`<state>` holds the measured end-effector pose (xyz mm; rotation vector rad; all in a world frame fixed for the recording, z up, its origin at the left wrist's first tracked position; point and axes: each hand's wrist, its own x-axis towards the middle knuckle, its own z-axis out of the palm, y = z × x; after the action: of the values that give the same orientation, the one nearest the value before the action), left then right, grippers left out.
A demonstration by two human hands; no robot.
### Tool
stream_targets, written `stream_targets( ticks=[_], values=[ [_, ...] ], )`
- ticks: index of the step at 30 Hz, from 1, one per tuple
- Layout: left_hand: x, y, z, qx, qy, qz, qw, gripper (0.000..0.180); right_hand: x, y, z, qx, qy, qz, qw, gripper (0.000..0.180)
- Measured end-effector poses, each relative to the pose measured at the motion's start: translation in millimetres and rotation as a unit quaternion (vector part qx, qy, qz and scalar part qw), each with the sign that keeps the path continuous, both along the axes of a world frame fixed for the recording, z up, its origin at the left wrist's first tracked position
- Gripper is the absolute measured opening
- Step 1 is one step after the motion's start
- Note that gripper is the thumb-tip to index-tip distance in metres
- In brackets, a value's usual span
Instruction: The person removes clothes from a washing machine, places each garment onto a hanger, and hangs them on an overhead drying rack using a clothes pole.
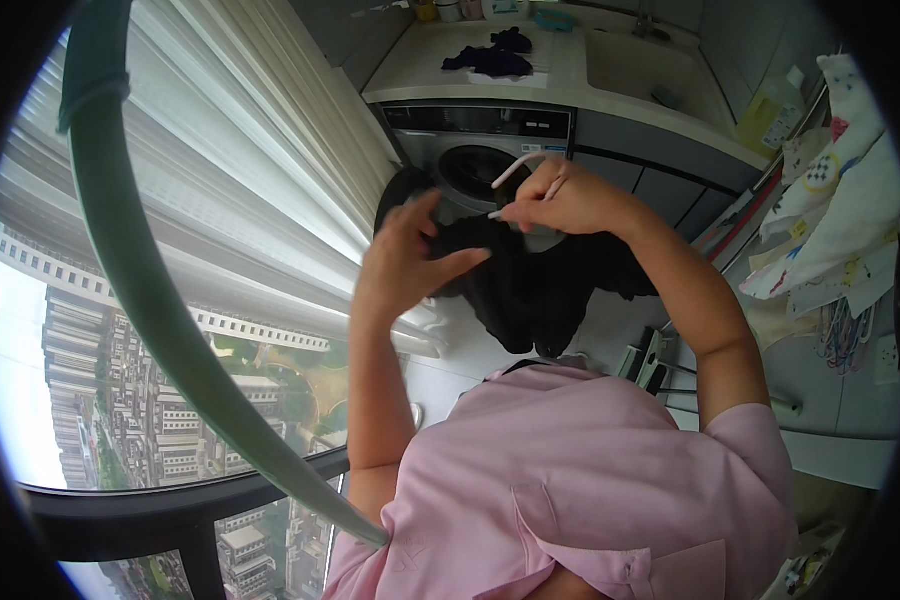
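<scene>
My right hand (560, 198) is closed around a pale pinkish clothes hanger, whose curved hook (515, 170) shows beside the fingers. A black garment (535, 290) hangs below that hand, spreading out to both sides; most of the hanger is hidden by the hand and the cloth. My left hand (402, 255) is at the garment's left side, its thumb stretched toward the cloth and its fingers apart. Nothing shows in its grasp.
Ahead, a washing machine (475, 150) sits beneath a counter (560, 92) with dark clothes (492, 56) and a sink (650, 72). A white curtain (240, 140), a window and a curved green pole (155, 270) are left. Patterned cloths (835, 200) hang right.
</scene>
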<state>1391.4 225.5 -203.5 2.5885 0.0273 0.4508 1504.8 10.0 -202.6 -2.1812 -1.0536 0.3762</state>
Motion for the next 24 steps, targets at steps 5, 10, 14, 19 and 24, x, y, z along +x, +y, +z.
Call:
stream_targets(
  ticks=[5, 10, 14, 19, 24],
  values=[
    [-3.4, 53.7, -36.1, -0.093, -0.012, -0.006, 0.996, 0.081, -8.6, -14.8, 42.7, 0.066, 0.050, -0.023, 0.996, 0.033],
    [-15.0, 80.1, -42.0, -0.293, -0.026, 0.029, 0.955, 0.020, -4.6, -35.0, 71.2, 0.039, -0.052, -0.047, 0.997, 0.035],
    [-21.7, 91.7, -35.5, -0.224, -0.074, 0.067, 0.969, 0.017, 10.6, -36.3, 38.7, 0.025, -0.034, -0.067, 0.997, 0.037],
    [-36.1, 97.9, -64.3, -0.236, -0.069, 0.080, 0.966, 0.016, 8.8, -45.7, 45.0, 0.103, -0.034, -0.078, 0.991, 0.035],
    [-53.3, 93.1, -64.2, -0.364, -0.131, 0.071, 0.919, 0.014, 0.4, -38.0, 37.2, 0.147, -0.019, -0.149, 0.978, 0.036]
  ],
)
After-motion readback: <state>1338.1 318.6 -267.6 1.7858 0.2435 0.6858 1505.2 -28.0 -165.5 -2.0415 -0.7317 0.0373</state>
